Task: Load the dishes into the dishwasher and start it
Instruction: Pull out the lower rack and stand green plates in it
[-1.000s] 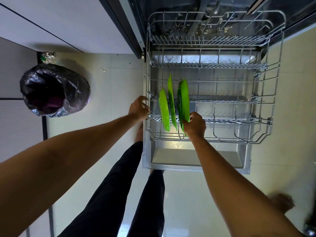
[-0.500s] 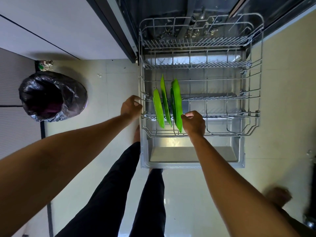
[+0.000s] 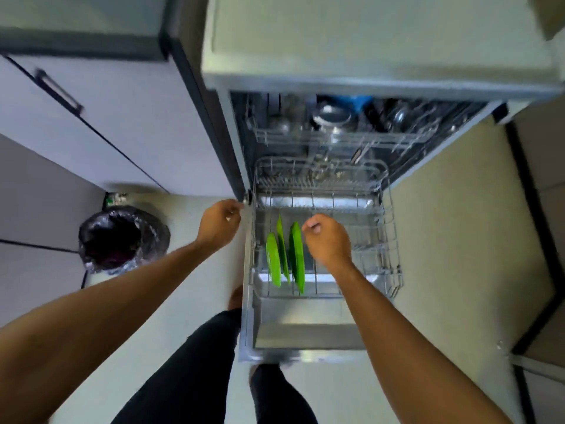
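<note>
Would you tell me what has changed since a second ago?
The right hand let go of the rightmost green plate and lifted away; the left hand came off the lower rack's left rim. Both now hold nothing. The green plates stay standing in it.

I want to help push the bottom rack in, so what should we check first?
1. Are the green plates standing on edge in the lower rack: ok.
2. Is the right hand off the plates and holding nothing: ok.
3. Is the left hand clear of the rack's corner: cannot tell, its fingers are very close.
4. Is the upper rack pushed in: ok.
5. Is the door lying flat under the lower rack: ok.
</note>
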Demonstrator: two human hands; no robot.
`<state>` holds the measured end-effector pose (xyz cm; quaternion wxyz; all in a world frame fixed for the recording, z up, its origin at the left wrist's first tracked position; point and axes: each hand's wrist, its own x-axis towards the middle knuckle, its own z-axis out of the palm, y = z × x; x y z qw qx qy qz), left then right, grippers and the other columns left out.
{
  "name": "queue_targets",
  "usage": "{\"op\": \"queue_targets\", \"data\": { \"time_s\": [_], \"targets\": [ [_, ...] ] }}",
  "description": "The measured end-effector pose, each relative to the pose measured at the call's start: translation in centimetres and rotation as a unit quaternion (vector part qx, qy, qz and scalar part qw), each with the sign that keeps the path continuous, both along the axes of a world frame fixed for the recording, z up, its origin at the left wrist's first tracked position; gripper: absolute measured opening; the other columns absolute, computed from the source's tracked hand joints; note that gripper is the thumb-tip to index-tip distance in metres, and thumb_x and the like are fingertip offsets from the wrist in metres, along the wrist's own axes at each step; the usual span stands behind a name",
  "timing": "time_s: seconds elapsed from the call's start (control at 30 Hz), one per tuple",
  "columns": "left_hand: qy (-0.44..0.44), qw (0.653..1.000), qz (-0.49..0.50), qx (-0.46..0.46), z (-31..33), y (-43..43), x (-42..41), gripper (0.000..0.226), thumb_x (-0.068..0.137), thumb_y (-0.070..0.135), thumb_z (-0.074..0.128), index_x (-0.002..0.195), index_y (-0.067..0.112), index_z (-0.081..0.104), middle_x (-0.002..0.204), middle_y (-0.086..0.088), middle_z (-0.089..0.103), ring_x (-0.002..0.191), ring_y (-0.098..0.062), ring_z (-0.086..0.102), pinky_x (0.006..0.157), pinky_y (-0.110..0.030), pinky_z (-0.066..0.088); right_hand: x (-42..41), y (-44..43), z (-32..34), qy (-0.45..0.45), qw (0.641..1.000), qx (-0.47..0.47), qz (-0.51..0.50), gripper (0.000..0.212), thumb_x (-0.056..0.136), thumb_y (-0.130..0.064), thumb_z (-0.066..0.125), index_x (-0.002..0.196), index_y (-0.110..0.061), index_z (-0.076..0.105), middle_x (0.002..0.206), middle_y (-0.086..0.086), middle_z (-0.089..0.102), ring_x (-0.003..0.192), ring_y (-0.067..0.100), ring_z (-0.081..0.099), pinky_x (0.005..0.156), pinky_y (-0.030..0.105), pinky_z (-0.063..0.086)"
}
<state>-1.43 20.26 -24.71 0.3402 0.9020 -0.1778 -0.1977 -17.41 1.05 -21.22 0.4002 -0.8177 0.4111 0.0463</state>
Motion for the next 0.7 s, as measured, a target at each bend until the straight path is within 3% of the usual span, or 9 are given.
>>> {"op": "queue_targets", "data": {
  "time_s": [0.07,0.17,0.37,0.47,0.57,0.7],
  "targets": [
    [-0.025,0.999,0.011,-0.031,3.4,0.8,1.1,0.021,0.091,0.008,0.058,0.105,0.017,0.072,0.102,-0.001,0.071,0.089,-0.015,0.065,0.078,-0.028,0.051,2.5,-0.2,4.4,-0.036,0.998,-0.045,0.038,0.01,0.091,-0.027,0.06,0.085,-0.025,0.068,0.082,-0.007,0.07,0.081,0.022,0.065,0.066,0.029,0.047],
    [-0.065,0.995,0.036,-0.071,8.8,3.2,3.7,0.024,0.089,0.004,0.059,0.103,0.017,0.073,0.102,0.0,0.07,0.091,-0.017,0.065,0.084,-0.037,0.056,7.4,0.4,11.3,-0.103,0.984,-0.109,0.098,0.009,0.093,-0.031,0.061,0.089,-0.026,0.068,0.082,-0.005,0.07,0.078,0.02,0.065,0.069,0.035,0.054],
    [-0.213,0.974,0.061,-0.054,17.4,8.3,13.4,0.026,0.087,0.005,0.064,0.111,0.014,0.07,0.108,-0.006,0.066,0.101,-0.026,0.06,0.09,-0.038,0.049,19.1,3.5,20.7,-0.19,0.937,-0.207,0.206,0.012,0.092,-0.027,0.059,0.093,-0.02,0.069,0.091,0.005,0.073,0.085,0.03,0.065,0.069,0.036,0.051],
    [-0.258,0.962,0.084,-0.03,20.3,10.4,19.3,0.026,0.09,0.013,0.065,0.115,0.016,0.069,0.116,-0.004,0.065,0.111,-0.024,0.054,0.096,-0.028,0.035,25.4,5.5,22.4,-0.225,0.925,-0.199,0.231,0.01,0.092,-0.026,0.061,0.091,-0.022,0.07,0.085,0.0,0.071,0.078,0.022,0.064,0.065,0.029,0.047],
    [-0.289,0.953,0.088,-0.022,21.9,11.3,25.4,0.025,0.086,0.017,0.066,0.111,0.02,0.07,0.11,0.0,0.065,0.106,-0.025,0.054,0.092,-0.033,0.041,31.6,6.8,21.9,-0.239,0.918,-0.191,0.253,0.007,0.09,-0.022,0.064,0.092,-0.02,0.07,0.09,0.001,0.068,0.085,0.022,0.062,0.068,0.028,0.046],
    [-0.3,0.95,0.082,0.025,21.9,10.3,33.5,0.026,0.083,0.031,0.066,0.108,0.023,0.068,0.107,-0.001,0.064,0.104,-0.027,0.057,0.086,-0.039,0.044,40.2,8.1,19.9,-0.265,0.907,-0.218,0.242,0.016,0.085,-0.016,0.065,0.101,-0.017,0.07,0.105,0.004,0.066,0.098,0.028,0.056,0.081,0.037,0.05]
  ]
}}
